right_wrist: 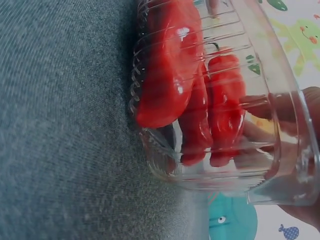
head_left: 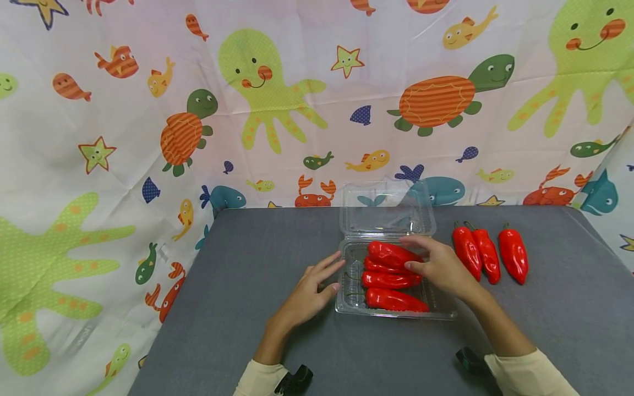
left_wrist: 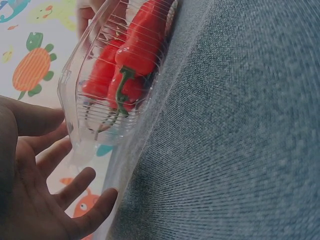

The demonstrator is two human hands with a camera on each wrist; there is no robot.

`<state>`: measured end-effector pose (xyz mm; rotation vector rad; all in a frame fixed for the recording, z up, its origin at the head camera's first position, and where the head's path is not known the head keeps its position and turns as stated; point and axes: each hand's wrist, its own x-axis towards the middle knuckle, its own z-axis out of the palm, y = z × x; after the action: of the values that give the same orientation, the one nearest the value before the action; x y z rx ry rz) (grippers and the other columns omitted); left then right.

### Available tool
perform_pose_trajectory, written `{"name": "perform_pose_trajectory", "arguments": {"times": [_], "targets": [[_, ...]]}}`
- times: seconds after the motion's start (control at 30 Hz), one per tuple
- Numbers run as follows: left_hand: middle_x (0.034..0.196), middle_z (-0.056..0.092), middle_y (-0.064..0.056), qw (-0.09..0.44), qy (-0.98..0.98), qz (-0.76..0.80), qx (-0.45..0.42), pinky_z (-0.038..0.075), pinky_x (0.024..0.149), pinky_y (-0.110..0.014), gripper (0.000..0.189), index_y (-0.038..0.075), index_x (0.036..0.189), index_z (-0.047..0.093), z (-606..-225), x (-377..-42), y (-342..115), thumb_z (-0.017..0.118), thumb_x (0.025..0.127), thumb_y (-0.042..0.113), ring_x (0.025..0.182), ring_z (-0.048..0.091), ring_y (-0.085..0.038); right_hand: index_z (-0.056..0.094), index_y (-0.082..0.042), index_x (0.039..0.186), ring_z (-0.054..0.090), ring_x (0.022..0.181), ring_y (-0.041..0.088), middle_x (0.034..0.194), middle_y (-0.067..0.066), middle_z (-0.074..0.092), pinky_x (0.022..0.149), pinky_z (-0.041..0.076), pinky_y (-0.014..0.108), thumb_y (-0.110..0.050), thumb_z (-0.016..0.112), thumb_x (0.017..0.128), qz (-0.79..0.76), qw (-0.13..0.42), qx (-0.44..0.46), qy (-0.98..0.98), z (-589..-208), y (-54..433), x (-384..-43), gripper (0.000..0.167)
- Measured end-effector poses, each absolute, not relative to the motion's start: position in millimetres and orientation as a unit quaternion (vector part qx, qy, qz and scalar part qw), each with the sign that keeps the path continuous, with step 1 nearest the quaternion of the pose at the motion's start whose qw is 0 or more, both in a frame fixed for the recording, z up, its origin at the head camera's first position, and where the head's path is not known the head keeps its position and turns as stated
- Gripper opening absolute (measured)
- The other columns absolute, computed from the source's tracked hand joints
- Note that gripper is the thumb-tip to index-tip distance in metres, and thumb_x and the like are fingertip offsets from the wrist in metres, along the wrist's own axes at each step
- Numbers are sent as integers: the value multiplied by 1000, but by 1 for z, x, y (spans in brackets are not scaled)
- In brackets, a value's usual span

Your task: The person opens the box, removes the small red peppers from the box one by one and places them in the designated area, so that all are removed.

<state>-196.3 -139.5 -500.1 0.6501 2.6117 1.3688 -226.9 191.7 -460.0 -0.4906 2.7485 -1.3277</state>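
Observation:
A clear plastic clamshell box (head_left: pixel 396 314) stands on the table with its lid (head_left: pixel 386 212) raised at the back. Several pointed red peppers (head_left: pixel 391 281) lie crosswise in it, green stems toward the left. My left hand (head_left: pixel 311 289) is at the box's left side, fingers spread, fingertips right at the rim. Over the box's right side, my right hand (head_left: pixel 438 267) pinches the right end of the rearmost red pepper (head_left: pixel 391 253) between thumb and fingers. Through the clear wall, the right wrist view shows these fingers beside a pepper (right_wrist: pixel 227 107).
Three more red peppers (head_left: pixel 487 256) lie on the grey table (head_left: pixel 262 258) to the right of the box. A cloth (head_left: pixel 297 71) printed with sea animals hangs behind the table and down its left side. The raised lid overlaps this cloth in the head view.

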Motion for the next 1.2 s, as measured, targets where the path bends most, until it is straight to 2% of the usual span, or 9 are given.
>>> {"name": "perform_pose_trajectory", "arguments": {"times": [0.6, 0.9, 1.2], "targets": [[172, 32, 16, 62, 865, 448, 218, 48, 109, -52, 57, 20, 160, 50, -499, -197, -140, 61, 105, 18, 142, 41, -20, 67, -7, 141, 72, 105, 38, 131, 23, 71, 80, 64, 45, -3, 80, 90, -401, 31, -163, 901, -466, 190, -229, 53], [172, 32, 16, 60, 864, 450, 217, 48, 108, -52, 57, 20, 160, 50, -498, -196, -140, 61, 104, 18, 140, 41, -19, 67, -8, 142, 71, 111, 36, 129, 18, 73, 87, 62, 47, -7, 83, 90, -414, 40, -171, 893, -464, 192, -228, 54], [171, 31, 17, 62, 865, 449, 213, 47, 109, -53, 57, 21, 160, 50, -498, -195, -140, 61, 104, 18, 141, 41, -19, 66, -8, 142, 70, 114, 37, 130, 18, 73, 86, 63, 44, -9, 83, 90, -429, 48, -176, 885, -461, 196, -222, 55]]}}
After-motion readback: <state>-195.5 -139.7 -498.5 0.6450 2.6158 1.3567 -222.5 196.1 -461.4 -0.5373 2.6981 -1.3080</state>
